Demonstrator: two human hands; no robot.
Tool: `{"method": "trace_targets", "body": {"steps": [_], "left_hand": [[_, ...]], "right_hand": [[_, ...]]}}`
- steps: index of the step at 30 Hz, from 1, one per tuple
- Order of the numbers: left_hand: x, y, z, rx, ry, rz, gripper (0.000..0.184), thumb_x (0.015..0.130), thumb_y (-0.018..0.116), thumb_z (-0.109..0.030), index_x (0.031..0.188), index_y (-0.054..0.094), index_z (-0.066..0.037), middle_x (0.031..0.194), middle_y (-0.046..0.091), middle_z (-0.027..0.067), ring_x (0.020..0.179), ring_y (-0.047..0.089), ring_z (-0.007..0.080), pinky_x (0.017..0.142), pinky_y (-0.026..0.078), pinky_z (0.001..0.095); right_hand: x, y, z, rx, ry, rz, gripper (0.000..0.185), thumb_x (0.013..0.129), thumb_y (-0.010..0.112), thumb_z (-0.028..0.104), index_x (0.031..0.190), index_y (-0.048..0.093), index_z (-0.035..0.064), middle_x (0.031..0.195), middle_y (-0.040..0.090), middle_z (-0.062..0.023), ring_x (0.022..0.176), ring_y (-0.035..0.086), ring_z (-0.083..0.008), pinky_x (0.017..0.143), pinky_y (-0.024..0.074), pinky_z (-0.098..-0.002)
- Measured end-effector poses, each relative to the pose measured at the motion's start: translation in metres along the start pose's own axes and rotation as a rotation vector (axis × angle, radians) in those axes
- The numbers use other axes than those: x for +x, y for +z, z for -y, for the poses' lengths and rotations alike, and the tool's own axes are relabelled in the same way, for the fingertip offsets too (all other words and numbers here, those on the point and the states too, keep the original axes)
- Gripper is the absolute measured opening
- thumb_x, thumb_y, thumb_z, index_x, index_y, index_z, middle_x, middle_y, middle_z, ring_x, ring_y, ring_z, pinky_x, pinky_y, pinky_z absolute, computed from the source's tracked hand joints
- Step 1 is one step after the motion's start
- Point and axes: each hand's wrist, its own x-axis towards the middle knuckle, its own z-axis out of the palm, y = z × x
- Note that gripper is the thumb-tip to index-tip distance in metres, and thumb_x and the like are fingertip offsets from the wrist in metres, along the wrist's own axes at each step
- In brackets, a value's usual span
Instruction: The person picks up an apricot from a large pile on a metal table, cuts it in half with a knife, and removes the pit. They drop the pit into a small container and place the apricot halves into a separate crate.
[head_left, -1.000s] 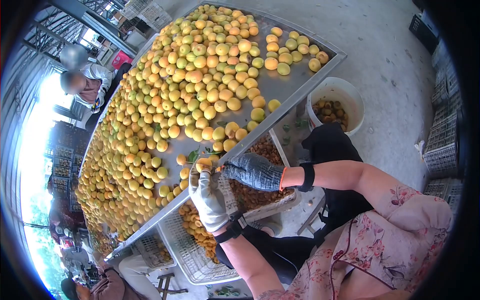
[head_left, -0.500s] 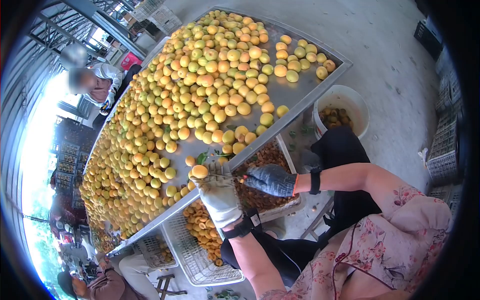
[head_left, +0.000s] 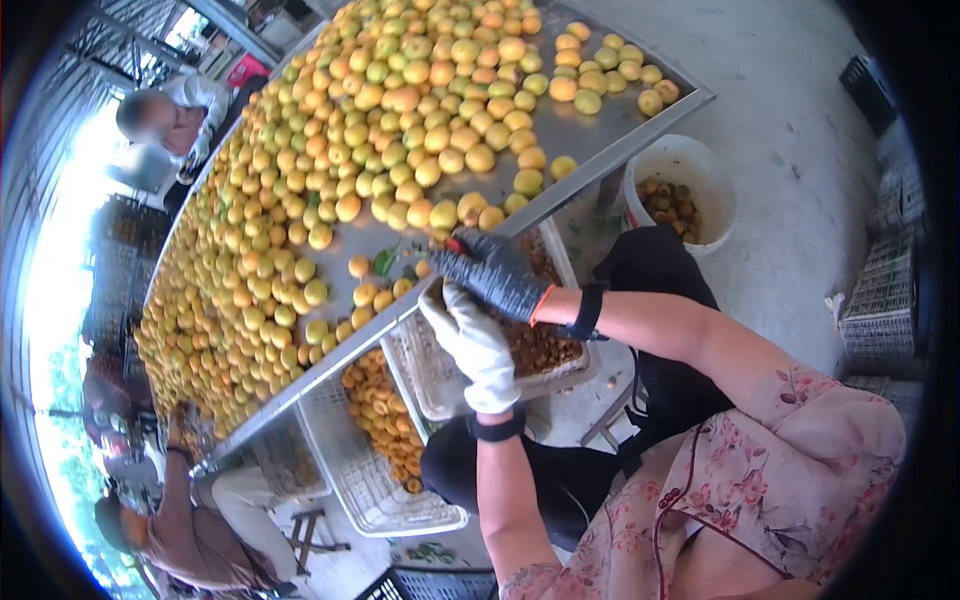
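Observation:
My left hand (head_left: 468, 345), in a white glove, is over the table's near edge, above a white basket (head_left: 425, 385). Its fingertips are blurred and partly behind my other hand, so whatever they hold cannot be made out. My right hand (head_left: 490, 275), in a grey knitted glove, is closed on a small tool with a red part (head_left: 456, 245), just above the metal table (head_left: 560, 190). Yellow-orange fruits (head_left: 400, 100) cover much of the table. A green leaf (head_left: 384, 262) and a few loose fruits lie near my fingers.
A white bucket (head_left: 715, 205) with dark fruit pieces stands to the right. Below the table edge, a basket (head_left: 400, 515) holds orange fruit halves. One person (head_left: 185, 125) is across the table, another (head_left: 190, 535) at lower left. Crates (head_left: 875, 310) are stacked at far right.
The whole fruit seen in my left hand no longer shows. My right hand has moved up and left, over the table edge, and now overlaps my left fingers. The lower-left person's arm reaches onto the table.

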Motion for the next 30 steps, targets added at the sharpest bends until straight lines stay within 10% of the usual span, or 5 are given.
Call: {"method": "trace_targets", "body": {"steps": [11, 16, 21, 24, 30], "left_hand": [[0.008, -0.03, -0.011, -0.907, -0.521, 0.292, 0.025, 0.097, 0.035, -0.03, 0.093, 0.054, -0.013, 0.065, 0.046, -0.0033, 0.049, 0.036, 0.0075, 0.045, 0.03, 0.021], [0.003, -0.037, -0.031, -1.033, -0.435, 0.43, 0.028, 0.097, 0.037, -0.029, 0.091, 0.052, -0.006, 0.066, 0.046, -0.0006, 0.051, 0.038, 0.01, 0.047, 0.033, 0.0225], [0.003, -0.081, -0.032, -0.835, -0.307, 0.283, 0.028, 0.095, 0.037, -0.028, 0.096, 0.054, -0.005, 0.067, 0.047, 0.0012, 0.054, 0.039, 0.0112, 0.048, 0.033, 0.0241], [0.021, -0.16, -0.005, 0.129, -0.01, -0.128, 0.038, 0.096, 0.036, -0.029, 0.114, 0.053, -0.001, 0.088, 0.061, 0.0095, 0.077, 0.058, 0.0225, 0.07, 0.048, 0.0354], [-0.008, -0.111, -0.065, -0.046, -0.098, -0.167, 0.053, 0.094, 0.05, -0.026, 0.138, 0.037, 0.002, 0.135, 0.044, 0.0187, 0.121, 0.046, 0.0261, 0.103, 0.037, 0.0363]], "right_hand": [[0.002, 0.002, 0.004, -0.318, -0.519, -0.102, 0.027, 0.083, 0.066, 0.033, 0.083, 0.059, 0.0061, 0.067, 0.06, -0.0084, 0.062, 0.06, -0.0255, 0.057, 0.0461, -0.0382], [0.003, 0.004, 0.026, 0.926, 0.327, 0.171, 0.02, 0.091, 0.063, 0.023, 0.097, 0.066, 0.0049, 0.08, 0.061, 0.005, 0.07, 0.053, -0.0032, 0.059, 0.0448, -0.0211], [-0.005, 0.009, 0.031, 0.904, 0.314, 0.212, 0.021, 0.093, 0.06, 0.025, 0.102, 0.065, 0.0067, 0.082, 0.061, 0.0048, 0.07, 0.055, -0.0031, 0.06, 0.0456, -0.02], [-0.009, 0.016, 0.03, 0.809, 0.321, 0.303, 0.023, 0.094, 0.058, 0.027, 0.105, 0.064, 0.0089, 0.084, 0.06, 0.0049, 0.074, 0.055, -0.003, 0.062, 0.0466, -0.0205], [-0.027, 0.051, 0.024, 0.653, 0.142, 0.445, 0.03, 0.092, 0.06, 0.03, 0.115, 0.059, 0.0115, 0.097, 0.062, 0.0058, 0.077, 0.057, -0.0017, 0.057, 0.0481, -0.0153]]}}
